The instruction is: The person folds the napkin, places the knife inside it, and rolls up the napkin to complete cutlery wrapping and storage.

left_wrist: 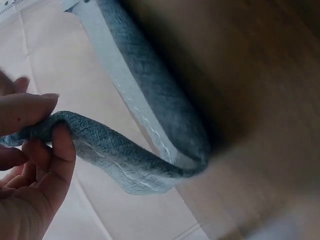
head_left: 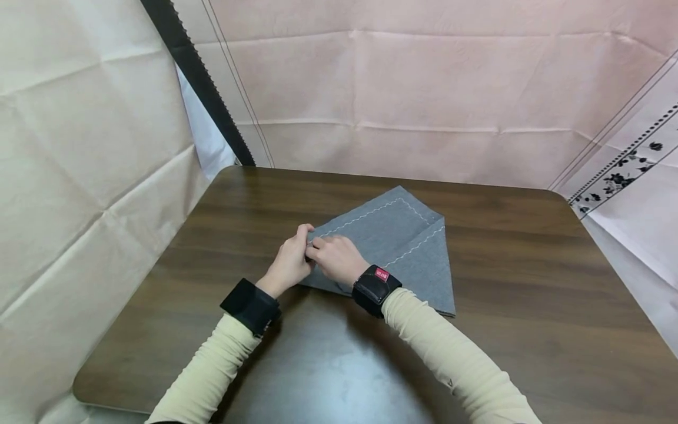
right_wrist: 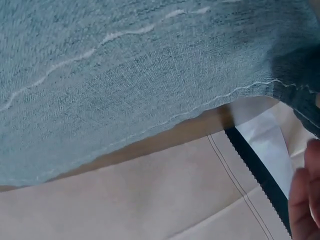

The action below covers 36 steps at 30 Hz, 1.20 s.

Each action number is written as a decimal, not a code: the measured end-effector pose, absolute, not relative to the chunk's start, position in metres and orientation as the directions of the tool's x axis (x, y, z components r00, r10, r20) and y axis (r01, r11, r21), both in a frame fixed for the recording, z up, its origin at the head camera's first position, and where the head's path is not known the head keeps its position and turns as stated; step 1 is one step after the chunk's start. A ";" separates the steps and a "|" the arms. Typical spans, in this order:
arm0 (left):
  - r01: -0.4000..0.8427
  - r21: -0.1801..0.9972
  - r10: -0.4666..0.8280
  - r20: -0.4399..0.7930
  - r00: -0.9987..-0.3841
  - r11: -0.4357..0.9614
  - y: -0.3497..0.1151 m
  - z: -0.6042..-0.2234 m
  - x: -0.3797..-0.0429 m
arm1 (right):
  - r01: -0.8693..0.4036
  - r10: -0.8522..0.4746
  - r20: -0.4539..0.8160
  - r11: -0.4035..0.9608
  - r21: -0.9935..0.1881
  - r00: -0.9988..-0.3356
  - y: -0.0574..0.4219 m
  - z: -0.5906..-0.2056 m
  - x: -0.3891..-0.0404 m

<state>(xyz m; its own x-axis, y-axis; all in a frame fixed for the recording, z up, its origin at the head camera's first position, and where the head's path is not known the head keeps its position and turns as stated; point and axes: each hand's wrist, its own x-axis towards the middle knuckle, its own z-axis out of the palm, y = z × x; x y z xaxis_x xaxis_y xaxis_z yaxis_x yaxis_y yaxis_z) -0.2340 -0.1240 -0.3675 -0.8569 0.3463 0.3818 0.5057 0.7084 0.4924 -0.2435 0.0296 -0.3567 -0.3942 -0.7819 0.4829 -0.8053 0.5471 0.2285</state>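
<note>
A grey-blue cloth (head_left: 365, 247) with wavy white lines lies on the table, folded over itself, its left end lifted a little. At that left end my left hand (head_left: 291, 262) pinches the edge between thumb and fingers. Right beside it my right hand (head_left: 339, 259) grips the same edge, its fingers curled in close to the left. In the left wrist view, fingertips (left_wrist: 62, 142) press on the thick, rolled edge of the cloth (left_wrist: 120, 150), which bends round in a loop. The cloth (right_wrist: 150, 85) fills much of the right wrist view, with fingers (right_wrist: 302, 200) at the right border.
The brown wooden table (head_left: 529, 282) has rounded corners. Pale creased sheeting (head_left: 424, 82) hangs behind it and down the left side. A black strip (head_left: 201, 82) runs down to the table's back left corner, and a flower-patterned band (head_left: 625, 165) lies at the right.
</note>
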 end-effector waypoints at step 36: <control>0.576 0.294 0.584 0.069 -0.809 0.763 -0.073 -0.382 -0.225 | -0.698 -0.542 0.666 0.715 0.044 -0.512 0.226 -0.371 -0.193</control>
<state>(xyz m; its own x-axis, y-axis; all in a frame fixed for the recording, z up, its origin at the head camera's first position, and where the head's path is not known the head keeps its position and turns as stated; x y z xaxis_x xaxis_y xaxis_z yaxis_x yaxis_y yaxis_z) -0.2249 -0.0726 -0.3818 -0.8089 0.5839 0.0691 0.5758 0.7628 0.2943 -0.1933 0.2260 -0.3714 -0.5125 -0.5416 0.6663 -0.6979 0.7149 0.0444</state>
